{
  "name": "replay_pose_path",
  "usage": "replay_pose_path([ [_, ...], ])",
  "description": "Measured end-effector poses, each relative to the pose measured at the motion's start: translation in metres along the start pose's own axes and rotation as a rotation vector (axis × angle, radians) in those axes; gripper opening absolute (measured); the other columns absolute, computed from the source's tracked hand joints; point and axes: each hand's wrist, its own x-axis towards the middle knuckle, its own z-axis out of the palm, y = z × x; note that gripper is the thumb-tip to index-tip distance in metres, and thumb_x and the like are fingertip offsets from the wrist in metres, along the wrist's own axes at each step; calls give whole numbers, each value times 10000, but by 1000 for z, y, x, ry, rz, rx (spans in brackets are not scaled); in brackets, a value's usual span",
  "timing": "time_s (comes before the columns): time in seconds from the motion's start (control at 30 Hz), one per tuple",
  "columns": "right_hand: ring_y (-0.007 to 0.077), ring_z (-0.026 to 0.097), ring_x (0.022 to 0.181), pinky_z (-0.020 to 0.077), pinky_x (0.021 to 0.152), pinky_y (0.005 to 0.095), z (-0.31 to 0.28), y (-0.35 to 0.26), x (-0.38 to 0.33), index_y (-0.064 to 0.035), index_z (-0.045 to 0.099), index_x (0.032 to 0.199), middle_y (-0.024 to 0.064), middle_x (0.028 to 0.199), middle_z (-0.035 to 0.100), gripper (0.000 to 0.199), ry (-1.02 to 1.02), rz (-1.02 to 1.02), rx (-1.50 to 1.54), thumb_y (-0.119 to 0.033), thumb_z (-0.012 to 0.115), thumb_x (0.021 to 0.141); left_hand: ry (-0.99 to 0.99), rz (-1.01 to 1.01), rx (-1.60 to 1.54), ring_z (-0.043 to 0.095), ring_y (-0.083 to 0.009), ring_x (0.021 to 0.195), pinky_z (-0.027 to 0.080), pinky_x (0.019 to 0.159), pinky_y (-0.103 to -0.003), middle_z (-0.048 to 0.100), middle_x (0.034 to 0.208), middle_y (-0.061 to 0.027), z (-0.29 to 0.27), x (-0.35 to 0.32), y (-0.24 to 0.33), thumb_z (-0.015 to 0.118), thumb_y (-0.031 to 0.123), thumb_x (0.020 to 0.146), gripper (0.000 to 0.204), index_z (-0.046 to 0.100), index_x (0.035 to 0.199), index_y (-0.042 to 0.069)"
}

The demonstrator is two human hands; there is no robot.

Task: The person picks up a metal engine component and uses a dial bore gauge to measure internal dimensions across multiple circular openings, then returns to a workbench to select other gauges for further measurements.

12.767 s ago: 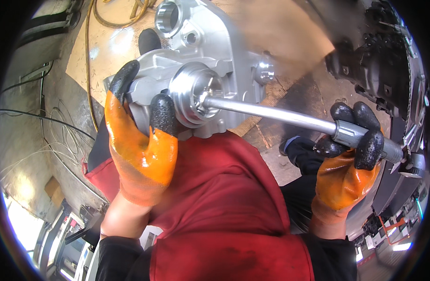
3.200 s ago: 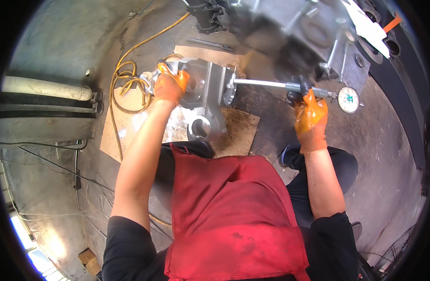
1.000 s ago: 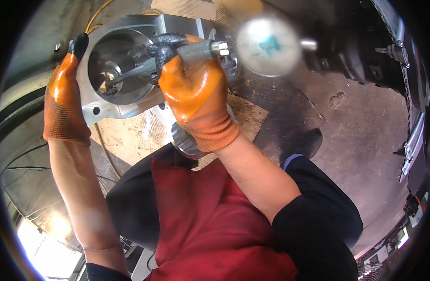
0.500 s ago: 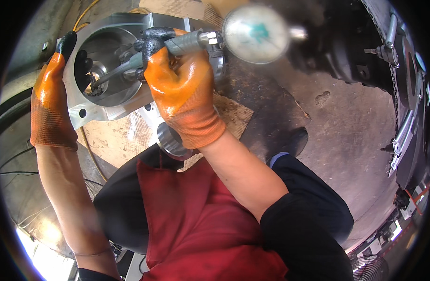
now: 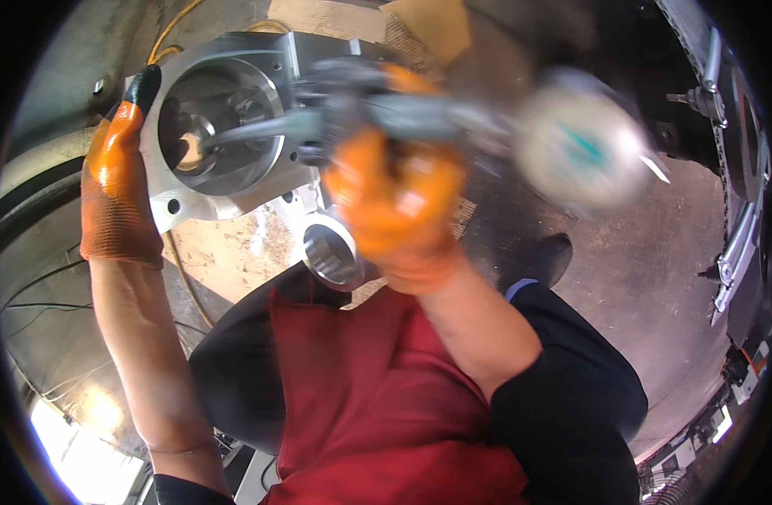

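My right hand (image 5: 398,181), in an orange glove with dark fingertips, is wrapped round the grey grip of a dial bore gauge (image 5: 268,129). Blur smears the hand and the gauge's round dial (image 5: 579,143), which lies to its right. The gauge's thin stem reaches left into the large round opening of a machined metal housing (image 5: 234,198). A smaller bore shows deep inside that opening. On the housing's left edge, my gloved left hand (image 5: 121,181) holds on, its thumb along the rim and its other fingers mostly hidden behind.
Below the housing sits a shiny ring-shaped bore (image 5: 331,252), close to my knee. Cardboard (image 5: 226,252) lies under the work. A yellow cable (image 5: 180,278) runs down beside it. Metal clamps (image 5: 726,252) line a dark machine part at the far right.
My right hand has pulled the bore gauge to the right, and its dial has swung right and nearer to me. My left hand keeps its hold; the whole view has shifted slightly.
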Motion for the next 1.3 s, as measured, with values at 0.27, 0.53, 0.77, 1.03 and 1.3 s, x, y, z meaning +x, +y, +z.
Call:
replay_pose_path([
  [0.27, 241, 678, 948, 586, 752, 334, -147, -70, -4, 66, 570, 1215, 170, 1111, 663, 310, 394, -203, -213, -154, 590, 997, 184, -81, 48, 654, -224, 1085, 527, 947, -354, 675, 1229, -96, 7, 2, 3, 568, 428, 1017, 521, 605, 1330, 13],
  [0.53, 110, 615, 753, 516, 642, 265, -196, 42, -3, -14, 598, 1218, 63, 957, 658, 287, 324, -12, -271, -138, 651, 965, 286, -121, 105, 544, -211, 1240, 433, 1041, -371, 575, 1397, -79, -7, 13, -5, 547, 433, 1027, 569, 521, 1448, 51],
  [0.77, 270, 665, 798, 528, 745, 369, -204, 127, 11, -77, 641, 1188, 113, 995, 674, 393, 82, -157, -762, -13, 676, 802, 327, -91, 260, 502, -188, 1293, 364, 1098, -343, 520, 1465, -26, -6, 11, -3, 437, 490, 1057, 617, 431, 1534, 100],
  [1.03, 212, 652, 800, 522, 706, 333, -183, 142, 11, -61, 662, 1132, 66, 904, 692, 256, 64, 6, -533, -80, 655, 877, 358, -105, 289, 493, -176, 1320, 346, 1125, -319, 495, 1505, 5, 1, 11, 6, 406, 453, 1079, 584, 433, 1530, 83],
  [1.3, 112, 594, 646, 492, 601, 282, -168, 122, 49, -5, 681, 1003, 17, 719, 644, 175, 109, 103, -425, -119, 564, 941, 311, -142, 203, 499, -167, 1298, 351, 1123, -321, 509, 1480, 0, -21, 23, 0, 408, 458, 1078, 579, 456, 1518, 85],
])
